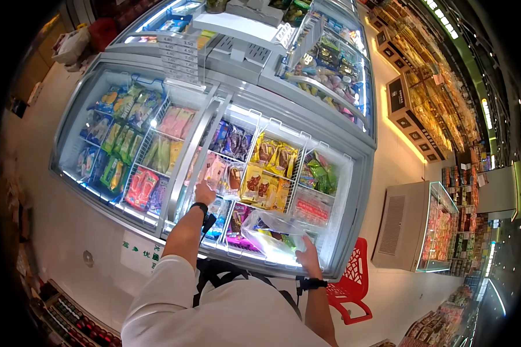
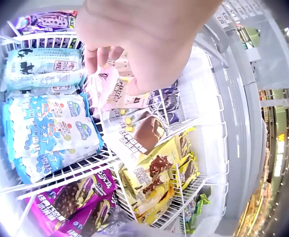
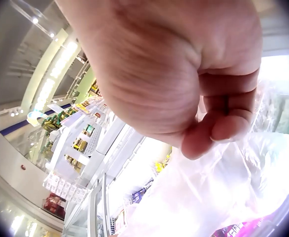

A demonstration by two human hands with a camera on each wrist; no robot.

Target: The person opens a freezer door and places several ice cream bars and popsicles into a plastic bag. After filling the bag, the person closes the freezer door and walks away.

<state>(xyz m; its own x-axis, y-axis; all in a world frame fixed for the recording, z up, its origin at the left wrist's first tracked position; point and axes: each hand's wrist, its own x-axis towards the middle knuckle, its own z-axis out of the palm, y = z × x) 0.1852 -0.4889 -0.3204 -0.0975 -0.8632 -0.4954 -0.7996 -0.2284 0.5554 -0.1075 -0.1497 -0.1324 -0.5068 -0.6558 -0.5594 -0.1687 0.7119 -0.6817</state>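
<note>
In the head view my left hand [image 1: 204, 192] reaches into the open freezer, over a compartment of pink ice cream packs [image 1: 215, 169]. Its fingers and thumb pinch one pink ice cream pack [image 2: 105, 85], seen from closer in the left wrist view; the palm hides part of it. My right hand [image 1: 308, 254] is at the freezer's front right, pinching the edge of a clear plastic bag [image 1: 263, 234]. Thumb and fingertips meet on the thin film in the right wrist view, where the bag [image 3: 208, 182] spreads out below them. Coloured packs show through the bag in the head view.
White wire dividers [image 2: 87, 165] separate the packs. Beside the pink ones lie blue-white packs [image 2: 50, 133] and yellow packs [image 1: 264, 186]. A sliding glass lid frame [image 1: 188, 153] stands left of my left arm. A red basket [image 1: 353, 283] is at the right.
</note>
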